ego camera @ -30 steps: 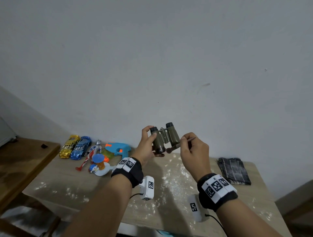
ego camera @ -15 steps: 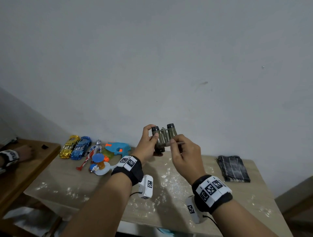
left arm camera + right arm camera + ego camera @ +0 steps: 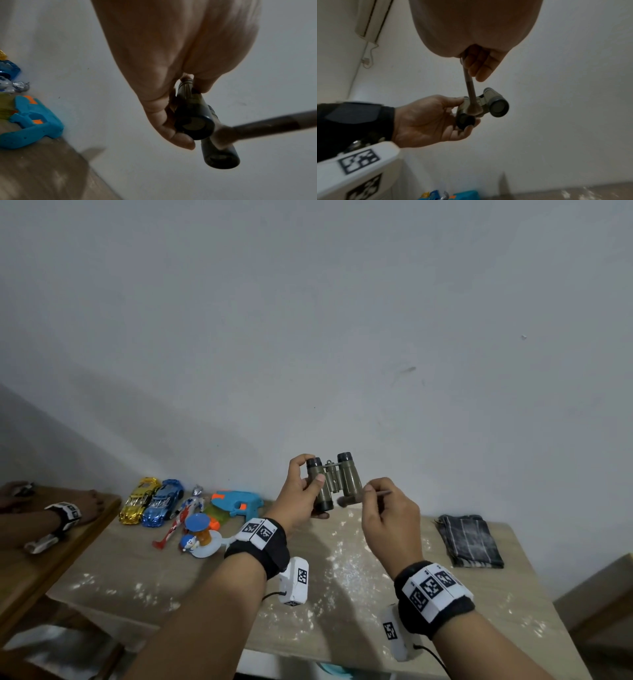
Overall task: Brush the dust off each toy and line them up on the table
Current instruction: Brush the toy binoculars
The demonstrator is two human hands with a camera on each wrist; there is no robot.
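Note:
Olive-green toy binoculars hang in the air above the dusty table. My left hand grips their left barrel between thumb and fingers. My right hand pinches a thin brush, whose soft head touches the lower part of the binoculars. At the table's back left lie a gold car, a blue car, a figure, a blue water gun and a blue mushroom toy.
A folded striped cloth lies at the table's right. White dust is scattered across the tabletop. Another person's hand with a wristband rests on a wooden table at the left. A grey wall stands right behind.
My right hand has shifted right and the brush head has moved down to the lower end of the binoculars. The other person's hand has come further onto the wooden table.

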